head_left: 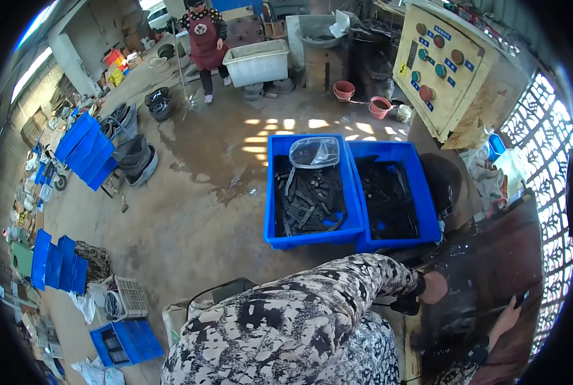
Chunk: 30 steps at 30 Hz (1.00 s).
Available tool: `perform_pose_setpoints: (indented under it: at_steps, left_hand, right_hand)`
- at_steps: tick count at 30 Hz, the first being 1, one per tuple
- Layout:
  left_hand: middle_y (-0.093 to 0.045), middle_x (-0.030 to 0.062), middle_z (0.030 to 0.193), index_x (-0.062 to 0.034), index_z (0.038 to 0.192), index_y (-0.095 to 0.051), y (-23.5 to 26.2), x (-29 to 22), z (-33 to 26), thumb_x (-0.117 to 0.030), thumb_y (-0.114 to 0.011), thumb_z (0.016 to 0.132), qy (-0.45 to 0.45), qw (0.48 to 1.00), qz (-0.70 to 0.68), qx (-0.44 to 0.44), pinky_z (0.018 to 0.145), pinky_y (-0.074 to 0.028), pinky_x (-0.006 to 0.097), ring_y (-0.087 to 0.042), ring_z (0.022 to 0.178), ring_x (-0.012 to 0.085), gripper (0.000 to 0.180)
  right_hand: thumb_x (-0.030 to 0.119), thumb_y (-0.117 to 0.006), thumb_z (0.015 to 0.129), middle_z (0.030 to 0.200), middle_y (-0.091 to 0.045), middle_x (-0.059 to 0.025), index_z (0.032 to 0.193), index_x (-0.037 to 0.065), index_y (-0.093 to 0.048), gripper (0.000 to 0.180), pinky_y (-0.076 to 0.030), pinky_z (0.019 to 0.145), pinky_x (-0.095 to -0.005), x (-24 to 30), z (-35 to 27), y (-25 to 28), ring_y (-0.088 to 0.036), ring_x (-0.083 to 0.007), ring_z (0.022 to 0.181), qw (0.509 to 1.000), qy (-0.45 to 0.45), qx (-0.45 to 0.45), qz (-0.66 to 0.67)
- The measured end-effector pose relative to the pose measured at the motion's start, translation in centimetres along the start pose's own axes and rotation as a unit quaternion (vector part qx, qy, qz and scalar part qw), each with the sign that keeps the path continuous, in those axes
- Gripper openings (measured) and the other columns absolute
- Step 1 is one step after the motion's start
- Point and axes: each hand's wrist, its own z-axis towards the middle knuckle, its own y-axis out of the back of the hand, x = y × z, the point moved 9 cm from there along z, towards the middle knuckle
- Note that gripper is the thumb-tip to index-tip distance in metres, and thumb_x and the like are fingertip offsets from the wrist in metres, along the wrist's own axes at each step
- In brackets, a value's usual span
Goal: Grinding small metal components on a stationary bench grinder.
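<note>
My left arm, in a black-and-white patterned sleeve, reaches across to the right over a dark, wet-looking worktop. My left hand (434,288) rests over this worktop (453,256), but its fingers are hidden, so what it holds cannot be seen. Farther right, my right hand (505,320) pinches a small black piece (522,298) between thumb and fingers, near the worktop's right side. Beyond my left arm are two blue crates, the left crate (269,192) filled with dark strips and a clear plastic tub (314,153), and the right crate (430,192) holding more dark pieces.
A cream control box (440,70) with round buttons stands at the upper right, beside a patterned lattice (556,147). Two reddish buckets (380,108) sit on the floor. A person (206,42) in a dark red apron stands near a white tub (257,63). Blue crates (84,151) are stacked left.
</note>
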Motion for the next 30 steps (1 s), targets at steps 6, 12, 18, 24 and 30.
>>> perform_pose_setpoints:
  at_steps: [6, 12, 18, 24, 30]
  left_hand:
    - [-0.056, 0.0117, 0.057, -0.0100, 0.059, -0.066, -4.5, 0.2, 1.4, -0.016, -0.063, 0.063, -0.039, 0.996, 0.083, 0.021, 0.053, -0.046, 0.041, -0.057, 0.056, 0.0293, 0.008]
    - [-0.057, 0.0111, 0.060, -0.0104, 0.062, -0.066, -5.8, -1.3, 1.5, -0.015, -0.064, 0.065, -0.099, 0.962, 0.254, 0.016, 0.054, -0.046, 0.040, -0.056, 0.056, 0.0279, 0.006]
    - [-0.063, 0.0126, 0.076, -0.0041, 0.079, -0.068, -2.1, 1.7, 1.3, -0.008, -0.059, 0.074, 0.077, 0.995, -0.068, 0.012, 0.060, -0.049, 0.039, -0.060, 0.067, 0.0278, 0.011]
    - [-0.063, 0.0147, 0.081, 0.0020, 0.087, -0.069, -3.4, 0.6, 2.5, -0.005, -0.055, 0.077, 0.173, 0.980, 0.094, 0.010, 0.064, -0.050, 0.041, -0.060, 0.074, 0.0296, 0.018]
    - [-0.065, 0.0131, 0.079, -0.0014, 0.083, -0.070, -4.4, 1.7, 3.0, -0.008, -0.057, 0.076, 0.151, 0.984, 0.069, 0.061, 0.062, -0.050, 0.043, -0.061, 0.072, 0.0301, 0.017]
  right_hand:
    - [0.048, -0.051, 0.094, 0.115, -0.059, -0.0323, 0.121, -0.011, -0.055, 0.065, -0.041, 0.094, -0.0427, 0.8, -0.2, 0.7, -0.056, -0.0445, 0.107, 0.998, 0.032, -0.024, 0.044]
    - [0.047, -0.051, 0.095, 0.121, -0.059, -0.0274, 0.128, -0.007, -0.052, 0.064, -0.042, 0.094, -0.0424, 1.2, -0.3, 0.6, -0.056, -0.0416, 0.109, 0.999, -0.006, 0.050, 0.008]
    - [0.050, -0.051, 0.092, 0.116, -0.060, -0.0304, 0.120, -0.009, -0.056, 0.066, -0.041, 0.095, -0.0424, 0.4, 0.7, 0.1, -0.055, -0.0446, 0.108, 1.000, 0.019, -0.009, 0.012]
    - [0.058, -0.054, 0.088, 0.113, -0.063, -0.0258, 0.117, -0.003, -0.062, 0.069, -0.044, 0.090, -0.0427, -1.5, 2.5, -0.8, -0.059, -0.0396, 0.105, 0.999, -0.009, 0.038, -0.031]
    - [0.059, -0.055, 0.086, 0.112, -0.064, -0.0254, 0.117, -0.004, -0.062, 0.071, -0.043, 0.091, -0.0430, -1.8, 2.8, -0.7, -0.060, -0.0389, 0.105, 0.999, -0.018, 0.048, -0.008]
